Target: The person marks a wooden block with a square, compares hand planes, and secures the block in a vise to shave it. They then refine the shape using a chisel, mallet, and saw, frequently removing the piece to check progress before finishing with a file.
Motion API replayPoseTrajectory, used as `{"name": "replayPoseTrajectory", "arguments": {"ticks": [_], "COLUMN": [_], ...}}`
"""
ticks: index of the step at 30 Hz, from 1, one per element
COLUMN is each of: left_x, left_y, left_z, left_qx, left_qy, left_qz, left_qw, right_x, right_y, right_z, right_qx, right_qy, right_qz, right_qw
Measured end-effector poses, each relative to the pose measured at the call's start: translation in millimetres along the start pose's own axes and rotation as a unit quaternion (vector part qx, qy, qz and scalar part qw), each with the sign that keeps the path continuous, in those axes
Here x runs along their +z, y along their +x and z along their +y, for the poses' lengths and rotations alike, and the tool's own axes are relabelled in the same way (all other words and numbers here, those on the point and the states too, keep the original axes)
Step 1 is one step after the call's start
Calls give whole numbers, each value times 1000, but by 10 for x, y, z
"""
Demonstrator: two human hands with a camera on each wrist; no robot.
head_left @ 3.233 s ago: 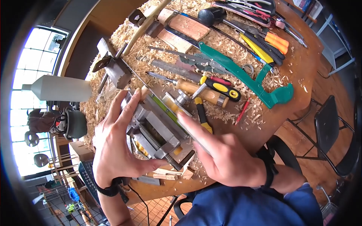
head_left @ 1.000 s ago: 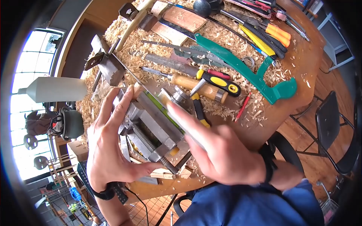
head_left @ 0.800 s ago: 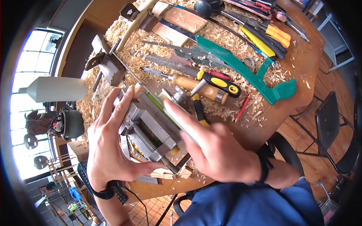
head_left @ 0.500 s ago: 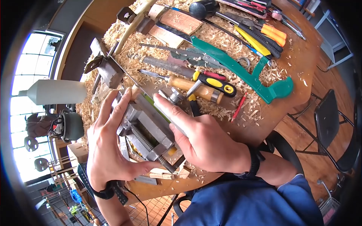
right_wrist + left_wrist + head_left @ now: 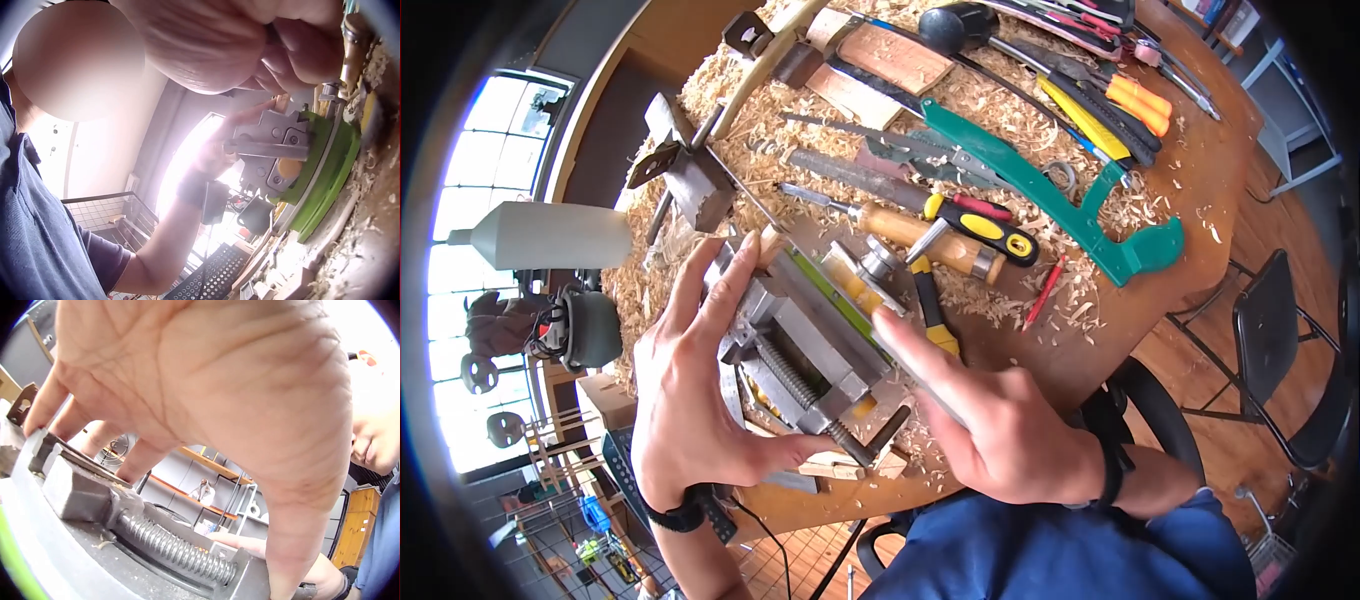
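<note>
My left hand spans a grey metal vise with a threaded screw and green base. Its fingertips grip the far end, beside a small wood piece standing in the jaws, and its thumb lies at the screw end. In the left wrist view the palm arches over the vise screw. My right hand holds a thin-bladed tool, index finger stretched along it. A narrow blade line runs past the wood piece, seen edge-on. In the right wrist view curled fingers hide the tool's handle.
Wood shavings cover much of the bench. Beyond the vise lie a hammer head, wood-handled chisel, green-handled saw, red pencil and yellow-black handle. A pale bottle stands at left.
My right hand slid forward along the vise up to half a second ago, and is now drawn back toward my body. My left hand keeps its hold on the vise.
</note>
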State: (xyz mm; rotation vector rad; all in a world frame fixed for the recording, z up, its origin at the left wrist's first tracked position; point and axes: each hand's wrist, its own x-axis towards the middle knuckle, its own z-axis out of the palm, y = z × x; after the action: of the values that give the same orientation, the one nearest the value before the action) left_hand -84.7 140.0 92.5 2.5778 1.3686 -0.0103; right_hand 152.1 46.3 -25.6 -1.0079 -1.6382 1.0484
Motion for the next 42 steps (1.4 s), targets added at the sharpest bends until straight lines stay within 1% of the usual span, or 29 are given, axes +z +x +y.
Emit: {"name": "replayPoseTrajectory", "arguments": {"ticks": [1,3,5,6,10,12,18,22,23,26,27,30,33,34,37,40,42], "left_x": [6,48,49,42,67,48,52,31,34,39,38,31,8,-1,14,19,25], "left_y": [-15,-3,13,36,37,37,24,20,7,11,15,21,25,29,17,28,28], "left_z": [-10,-16,-60,-66,-73,-57,-63,-56,-67,-71,-71,-70,-59,-61,-80,-69,-65], "left_qx": [-3,1,9,20,21,23,22,0,-9,-13,-14,-22,-16,-15,-19,-8,-6], "left_qy": [0,6,2,-1,-9,-6,-19,7,24,12,11,1,23,21,15,16,22], "left_qz": [-4,17,20,24,22,18,23,-1,-15,-15,-16,-11,-18,-23,-19,-19,-12], "left_qw": [1000,1000,1000,1000,1000,1000,999,1000,1000,1000,1000,1000,999,999,1000,1000,1000], "right_x": [-3,-30,-50,-51,-82,-92,-120,-99,-97,113,171,154,159,143,-82,-122,-140], "right_y": [-35,22,115,93,29,13,-48,30,160,503,595,615,472,322,-29,-139,-42], "right_z": [4,-8,-71,-48,29,-32,-116,-159,-133,135,198,141,23,-74,-257,-313,-270], "right_qx": [-12,-13,38,38,25,38,21,16,46,7,-26,-31,12,29,47,63,61], "right_qy": [2,2,-15,-13,17,-22,-25,-57,-36,-15,-10,-14,-16,-13,-35,-45,-61], "right_qz": [6,5,-37,-32,-8,-17,-12,-11,-35,1,14,2,9,9,-17,-30,-41], "right_qw": [1000,1000,998,999,999,999,999,998,998,1000,1000,999,1000,999,998,997,995]}}
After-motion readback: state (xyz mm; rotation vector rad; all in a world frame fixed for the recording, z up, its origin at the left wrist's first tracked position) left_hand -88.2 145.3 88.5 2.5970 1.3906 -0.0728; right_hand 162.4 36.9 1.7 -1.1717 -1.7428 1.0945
